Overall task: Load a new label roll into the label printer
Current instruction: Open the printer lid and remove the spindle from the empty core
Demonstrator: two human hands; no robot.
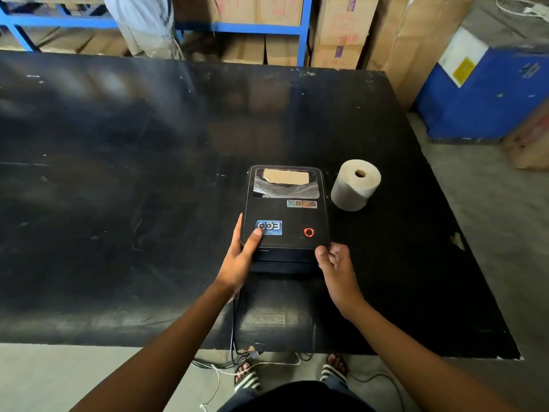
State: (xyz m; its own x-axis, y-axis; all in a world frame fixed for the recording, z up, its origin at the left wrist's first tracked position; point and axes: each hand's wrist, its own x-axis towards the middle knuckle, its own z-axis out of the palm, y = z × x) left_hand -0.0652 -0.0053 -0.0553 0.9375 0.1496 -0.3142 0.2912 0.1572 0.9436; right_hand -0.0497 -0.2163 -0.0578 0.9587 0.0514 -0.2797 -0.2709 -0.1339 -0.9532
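Observation:
A black label printer point(292, 215) sits on the black table point(118, 173), its lid down and a red ring light glowing on top. Through the lid's window a brown cardboard core shows. My left hand point(242, 255) grips the printer's near left corner, thumb on the blue sticker. My right hand point(334, 267) holds the near right corner with fingers curled at the lid's edge. A white label roll point(355, 185) stands on end on the table just right of the printer, touching neither hand.
Cables point(237, 331) run from the printer's front over the table's near edge to the floor by my feet. Cardboard boxes point(341, 31) and blue shelving point(243, 25) line the far side. A blue box point(487, 93) stands on the floor at right.

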